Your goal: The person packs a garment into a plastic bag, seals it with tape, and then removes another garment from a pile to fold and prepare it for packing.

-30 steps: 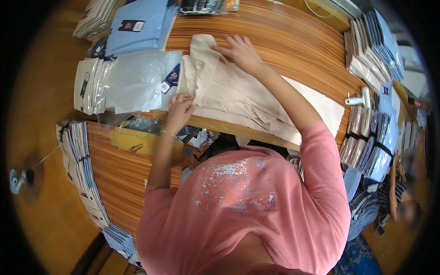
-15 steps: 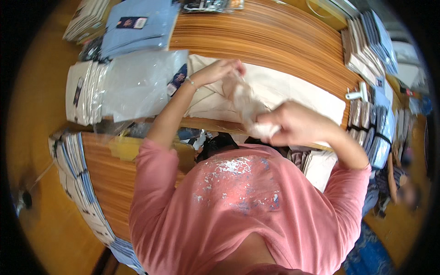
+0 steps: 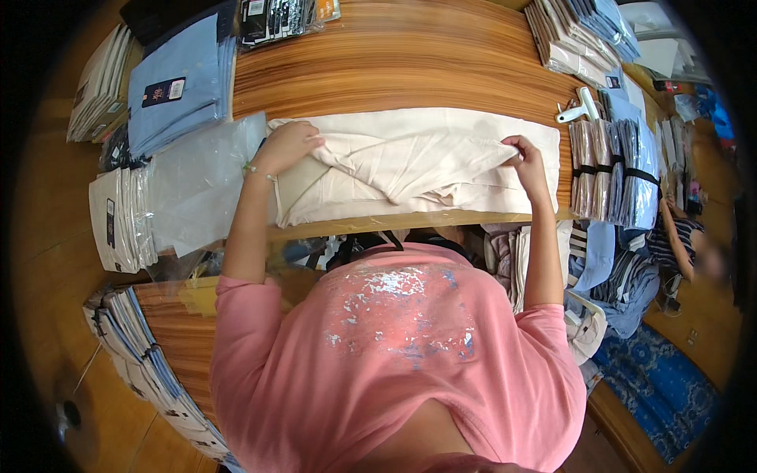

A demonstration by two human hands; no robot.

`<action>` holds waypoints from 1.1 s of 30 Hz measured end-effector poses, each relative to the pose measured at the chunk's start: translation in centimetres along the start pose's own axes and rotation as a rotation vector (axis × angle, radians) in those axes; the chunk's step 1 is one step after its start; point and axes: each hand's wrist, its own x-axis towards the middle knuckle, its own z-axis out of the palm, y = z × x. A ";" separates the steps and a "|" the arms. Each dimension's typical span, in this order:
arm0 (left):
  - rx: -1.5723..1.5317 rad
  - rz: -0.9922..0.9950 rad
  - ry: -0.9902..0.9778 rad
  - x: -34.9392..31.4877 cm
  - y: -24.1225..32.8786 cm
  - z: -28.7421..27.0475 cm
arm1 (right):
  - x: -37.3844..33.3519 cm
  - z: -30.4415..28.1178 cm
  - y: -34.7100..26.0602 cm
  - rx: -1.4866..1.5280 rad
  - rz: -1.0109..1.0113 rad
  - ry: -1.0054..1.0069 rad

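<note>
A long cream cloth garment (image 3: 426,158), possibly trousers, lies lengthwise across the wooden table in front of me. Its upper layer is wrinkled and lifted between my hands. At the garment's left end, my left hand (image 3: 292,148) is closed on the cloth, its fingertips partly hidden by the fabric. Toward the right end, my right hand (image 3: 528,164) pinches the raised edge between thumb and fingers. Just left of my left wrist is a clear plastic bag (image 3: 201,185) lying flat.
Bagged cream garments (image 3: 122,221) and a blue stack (image 3: 180,91) stand at left. On the right are banded bundles (image 3: 615,169), a white handled tool (image 3: 579,106) and more stacks (image 3: 568,43). Black packets (image 3: 272,20) lie at the back. Another person's arm (image 3: 674,236) shows far right.
The cloth, bunched and twisted between my hands before, is now spread out along the table. My right hand has moved right and my left hand left, widening the gap. The view has shifted.
</note>
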 end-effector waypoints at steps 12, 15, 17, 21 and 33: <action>-0.176 -0.173 0.183 -0.8 -1.1 1.8 | -0.8 0.4 2.8 -0.389 -0.138 0.102; -0.186 -0.197 0.190 -0.6 -0.7 1.7 | 0.7 0.5 3.8 0.060 0.045 0.251; -0.189 -0.193 0.207 -0.6 -0.2 1.7 | 1.7 2.9 2.0 0.060 0.133 0.363; -0.163 -0.186 0.231 -0.5 -0.1 1.7 | 3.1 2.0 3.2 -0.223 0.160 0.172; -0.123 0.278 0.204 1.7 13.1 12.4 | 1.7 1.0 0.8 0.221 0.067 -0.026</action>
